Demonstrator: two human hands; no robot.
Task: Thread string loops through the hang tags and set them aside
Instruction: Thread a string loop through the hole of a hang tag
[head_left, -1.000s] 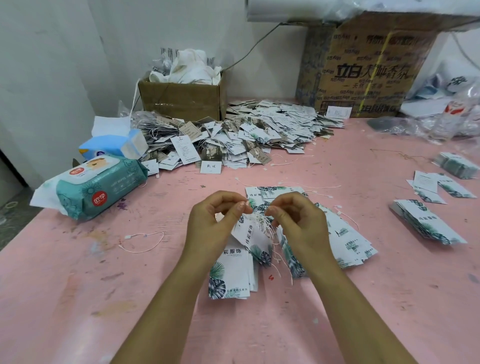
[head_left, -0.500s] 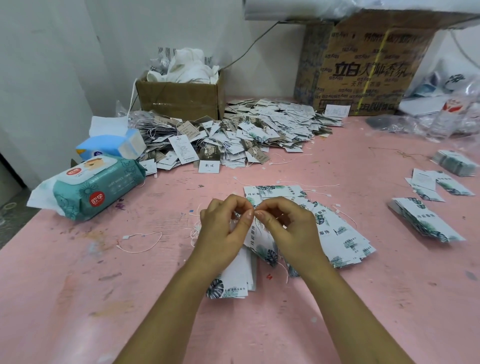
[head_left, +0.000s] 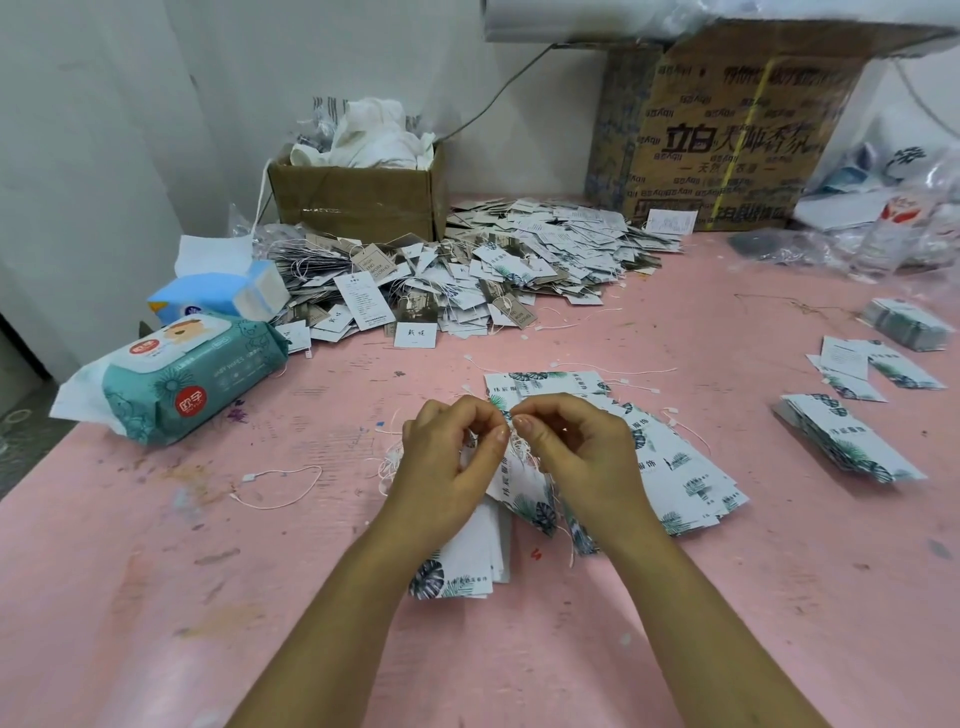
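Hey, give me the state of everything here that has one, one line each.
Left hand: pinches string.
Right hand: pinches string.
Tags: fanned out, partly under the hands.
Small box: open, stuffed with cloth.
Wipes pack: lid shut.
Tissue pack: open, tissue sticking out.
Loose loop: flat on table, unthreaded.

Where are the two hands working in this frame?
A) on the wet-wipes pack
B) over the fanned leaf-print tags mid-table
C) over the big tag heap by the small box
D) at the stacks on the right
B: the left hand and right hand meet fingertip to fingertip, pinching string, above the fanned leaf-print tags.
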